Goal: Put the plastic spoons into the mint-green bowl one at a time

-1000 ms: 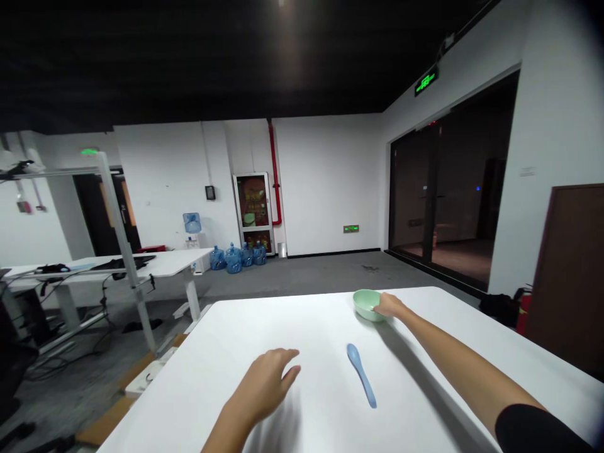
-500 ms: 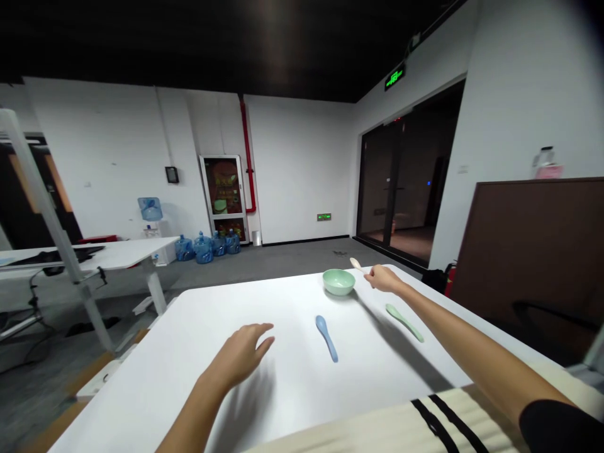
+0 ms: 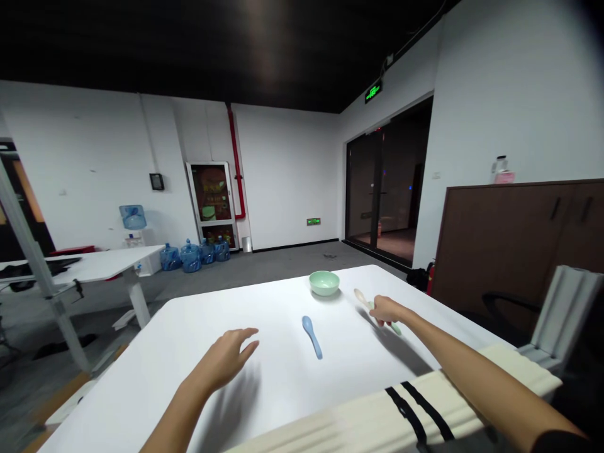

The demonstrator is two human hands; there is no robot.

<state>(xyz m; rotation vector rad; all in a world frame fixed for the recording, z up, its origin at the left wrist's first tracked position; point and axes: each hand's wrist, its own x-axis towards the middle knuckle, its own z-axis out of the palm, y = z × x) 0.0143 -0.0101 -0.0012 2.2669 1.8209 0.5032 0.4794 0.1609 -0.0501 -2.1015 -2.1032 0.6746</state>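
Three spoons, one bowl: the right hand has its fingers closed on a cream spoon, over a green spoon. The open left hand is near a blue spoon on the table, the green bowl beyond.

Black short sleeve, bare forearms

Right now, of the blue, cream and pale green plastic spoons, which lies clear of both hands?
The blue spoon lies between the left hand and right hand; the cream spoon and pale green spoon reach the right.
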